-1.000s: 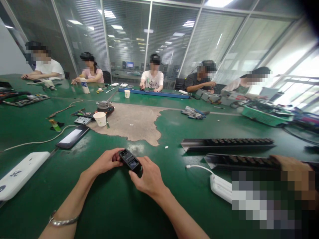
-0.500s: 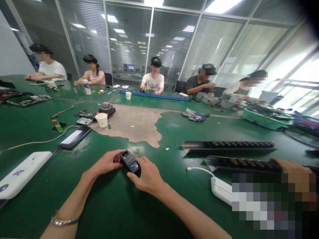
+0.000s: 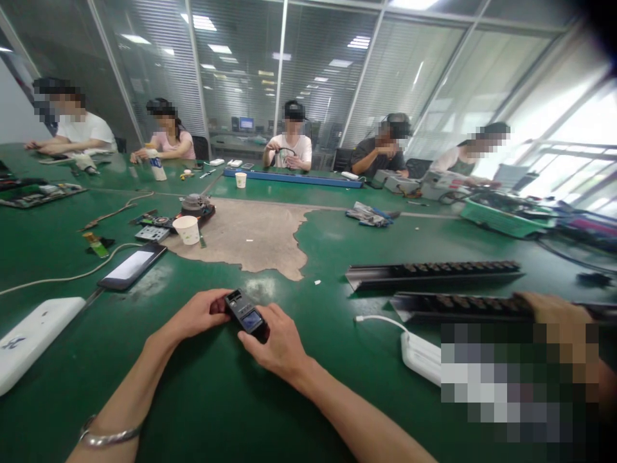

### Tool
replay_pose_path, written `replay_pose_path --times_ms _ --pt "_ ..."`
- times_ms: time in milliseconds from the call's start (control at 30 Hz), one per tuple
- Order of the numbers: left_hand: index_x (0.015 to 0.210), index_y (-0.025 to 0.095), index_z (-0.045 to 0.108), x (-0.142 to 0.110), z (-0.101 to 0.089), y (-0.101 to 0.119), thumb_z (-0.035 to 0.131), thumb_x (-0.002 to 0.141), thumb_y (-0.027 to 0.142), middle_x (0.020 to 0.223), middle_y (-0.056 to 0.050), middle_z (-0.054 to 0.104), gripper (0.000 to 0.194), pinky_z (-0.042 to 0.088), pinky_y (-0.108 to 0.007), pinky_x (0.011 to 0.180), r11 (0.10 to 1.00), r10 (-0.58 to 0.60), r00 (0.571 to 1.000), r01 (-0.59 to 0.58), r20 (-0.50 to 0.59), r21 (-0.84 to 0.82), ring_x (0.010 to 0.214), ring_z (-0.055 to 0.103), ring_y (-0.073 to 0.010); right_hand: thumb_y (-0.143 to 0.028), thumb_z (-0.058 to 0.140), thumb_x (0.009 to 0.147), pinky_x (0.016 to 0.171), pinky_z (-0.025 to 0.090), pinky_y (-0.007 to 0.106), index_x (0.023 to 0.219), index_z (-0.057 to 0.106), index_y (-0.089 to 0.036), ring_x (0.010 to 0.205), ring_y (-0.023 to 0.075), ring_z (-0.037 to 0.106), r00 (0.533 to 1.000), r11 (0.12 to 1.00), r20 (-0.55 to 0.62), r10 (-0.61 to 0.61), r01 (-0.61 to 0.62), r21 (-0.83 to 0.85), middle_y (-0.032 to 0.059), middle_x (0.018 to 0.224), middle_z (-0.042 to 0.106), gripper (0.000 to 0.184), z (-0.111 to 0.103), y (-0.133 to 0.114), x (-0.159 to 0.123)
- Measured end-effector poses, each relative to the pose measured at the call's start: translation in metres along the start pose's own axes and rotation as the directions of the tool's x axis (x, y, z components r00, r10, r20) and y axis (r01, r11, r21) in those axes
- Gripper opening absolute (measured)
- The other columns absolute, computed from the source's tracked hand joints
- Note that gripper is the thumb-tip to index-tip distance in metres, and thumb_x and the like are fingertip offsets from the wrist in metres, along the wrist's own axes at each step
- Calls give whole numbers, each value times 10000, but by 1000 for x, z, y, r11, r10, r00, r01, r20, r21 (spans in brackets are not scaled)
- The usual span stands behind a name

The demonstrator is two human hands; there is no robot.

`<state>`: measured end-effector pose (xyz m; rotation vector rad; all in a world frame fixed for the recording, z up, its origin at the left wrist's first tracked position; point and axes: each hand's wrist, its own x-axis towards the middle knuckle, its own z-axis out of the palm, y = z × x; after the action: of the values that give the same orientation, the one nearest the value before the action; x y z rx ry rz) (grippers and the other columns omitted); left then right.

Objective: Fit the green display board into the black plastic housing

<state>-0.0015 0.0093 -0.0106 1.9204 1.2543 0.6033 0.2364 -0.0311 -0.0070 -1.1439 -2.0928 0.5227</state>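
I had the green table (image 3: 250, 411) filling most of the view. Five seated people (image 3: 294, 149) lined its far side, the middle one behind a long blue bar (image 3: 294, 179). Bare brown patch (image 3: 255, 241) mid-table, ragged near edge. Two black channels (image 3: 434, 273) lay side by side to the right; a co-worker's hand (image 3: 554, 312) was on the nearer one. Green basket (image 3: 501, 220) farther back right, loaded with cables. White power bank (image 3: 33, 347) at the left edge.

I had the right hand (image 3: 270, 331) wrapped on the lower end of the small black device, thumb near side, fingers far side. Left hand (image 3: 219, 312) pinched narrow at its upper-left end.

Black phone (image 3: 132, 267) lay left of the hands, bright label-like area on top. Paper cup (image 3: 187, 230) stood upright by the patch's left side.

Device (image 3: 245, 315) sat between my hands, short of the patch, long axis diagonal, screen toward the right thumb. Couldn't tell if it touched the table. White scrap (image 3: 317, 281) lay just off the patch.
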Motion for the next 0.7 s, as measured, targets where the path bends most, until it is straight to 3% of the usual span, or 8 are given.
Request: replay_pose_path --times_ms 200,333,433,700 --pt "957 151 618 1 -1 -1 627 810 331 730 19 551 233 399 -230 583 997 -24 999 22 24 70 650 509 -140 -331 656 816 656 452 277 1000 607 -207 750 171 530 995 992 -95 -19 30 123 23 854 572 228 -12 -5 2" --pt "1184 168 590 0 -2 -2 629 815 330 753 24 564 405 401 -233 608 994 -24 1000 23 6 105 666 519 -137 -311 625 836 668 458 274 1085 594 -196 767 167 539 979 984 -204 -16 51 171 34 906 583 275 -28 -3 8" --pt "1305 179 538 0 -2 -4 637 814 336 774 21 579 525 410 -240 629 995 -20 1000 21 -4 93 682 531 -139 -292 616 838 663 464 272 1142 584 -191 775 167 553 966 988 -249 64 -26 152 45 949 594 322 -31 7 13" --pt "1296 183 556 2 -2 -4 642 801 310 775 20 592 518 427 -245 646 996 -37 999 37 -5 80 695 550 -143 -333 633 811 777 471 328 1040 631 -207 858 209 580 976 983 -144 165 -174 -55 53 935 615 261 -17 32 13"
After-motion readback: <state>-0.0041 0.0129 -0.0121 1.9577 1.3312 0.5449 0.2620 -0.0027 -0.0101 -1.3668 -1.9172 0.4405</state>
